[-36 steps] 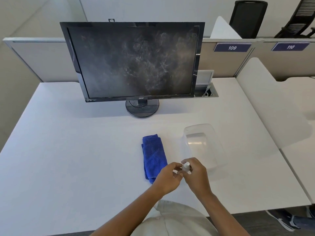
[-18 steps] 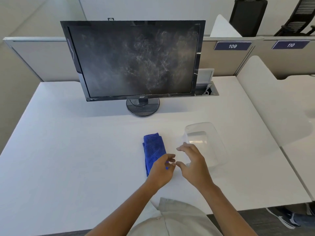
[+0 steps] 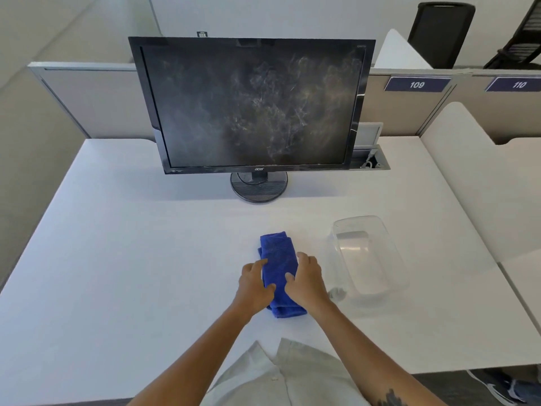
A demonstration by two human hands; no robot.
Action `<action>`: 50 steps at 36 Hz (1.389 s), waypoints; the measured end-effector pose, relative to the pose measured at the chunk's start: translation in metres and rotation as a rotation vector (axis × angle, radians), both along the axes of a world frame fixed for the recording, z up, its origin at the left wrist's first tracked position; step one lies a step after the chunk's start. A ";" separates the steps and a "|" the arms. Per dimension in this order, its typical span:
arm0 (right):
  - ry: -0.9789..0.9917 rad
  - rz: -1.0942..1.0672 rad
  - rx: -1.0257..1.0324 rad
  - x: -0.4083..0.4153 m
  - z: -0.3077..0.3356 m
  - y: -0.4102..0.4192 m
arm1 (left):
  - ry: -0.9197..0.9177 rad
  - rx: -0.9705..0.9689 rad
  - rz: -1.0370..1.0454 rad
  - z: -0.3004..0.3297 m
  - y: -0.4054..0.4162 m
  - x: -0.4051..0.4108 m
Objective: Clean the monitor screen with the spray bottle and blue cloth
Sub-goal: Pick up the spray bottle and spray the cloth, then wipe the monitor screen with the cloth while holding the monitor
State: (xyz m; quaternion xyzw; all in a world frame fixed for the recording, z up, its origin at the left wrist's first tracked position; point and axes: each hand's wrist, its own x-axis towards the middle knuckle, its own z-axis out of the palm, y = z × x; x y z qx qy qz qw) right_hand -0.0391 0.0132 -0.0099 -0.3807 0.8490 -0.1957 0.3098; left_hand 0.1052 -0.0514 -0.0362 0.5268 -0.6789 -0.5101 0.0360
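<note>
The head camera looks down at a white desk [image 3: 117, 259]. A black monitor [image 3: 251, 106] stands at the far side on a round foot [image 3: 259, 187]. Its screen is dark and off. It is dirty, with pale, cloudy smears all over the middle and the right part. The left part looks a bit cleaner.

The blue cloth [image 3: 278, 259] lies on the desk, near the person and a little right of the middle. It is folded into a long, thick strip that points from near to far. The cloth is bright blue and looks soft and fuzzy.

Both hands are on the cloth. The left hand [image 3: 254, 284] holds its left edge, with the fingers curled on the side and the thumb on top. The right hand [image 3: 307, 281] holds its right edge the same way, thumb on top of the blue. The two hands grip the near half of the strip between them. The far half sticks out past the fingers.

A clear plastic tub [image 3: 369, 256] sits on the desk just right of the right hand. A small pale thing [image 3: 336, 293] lies by the tub's near left corner. It is too blurry to tell what it is.

Behind the desk is a low grey wall with two blue signs, 109 [image 3: 417, 84] and 110 [image 3: 518, 84].
</note>
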 end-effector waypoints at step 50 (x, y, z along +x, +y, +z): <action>-1.062 -0.579 -1.130 -0.143 0.154 -0.166 | 0.307 -0.898 -0.048 0.211 -0.316 0.023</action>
